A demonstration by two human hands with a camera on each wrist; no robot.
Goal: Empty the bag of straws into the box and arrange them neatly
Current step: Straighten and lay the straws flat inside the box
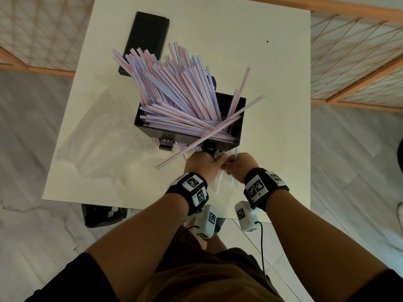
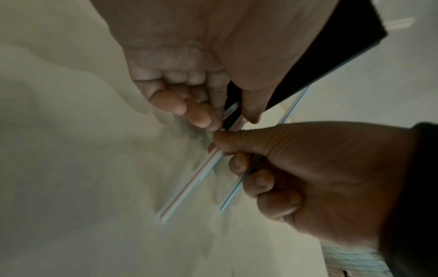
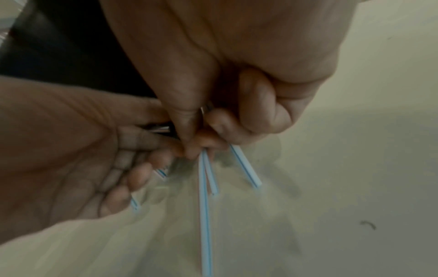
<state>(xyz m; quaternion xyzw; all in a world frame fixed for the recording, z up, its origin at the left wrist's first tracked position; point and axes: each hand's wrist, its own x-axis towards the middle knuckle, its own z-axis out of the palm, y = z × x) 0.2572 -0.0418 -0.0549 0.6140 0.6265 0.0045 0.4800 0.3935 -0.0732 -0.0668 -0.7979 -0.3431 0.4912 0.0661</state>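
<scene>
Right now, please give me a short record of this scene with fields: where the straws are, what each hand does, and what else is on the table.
box: black box on the white table, open at the top
straws in box: big untidy bundle, fanned out above the rim, some crossing
stray straws: a few on the table in front of the box
left hand: fingers curled on stray straws
right hand: pinches stray straws
bag: clear plastic bag, flat, left of the box
lid: black lid behind the box
</scene>
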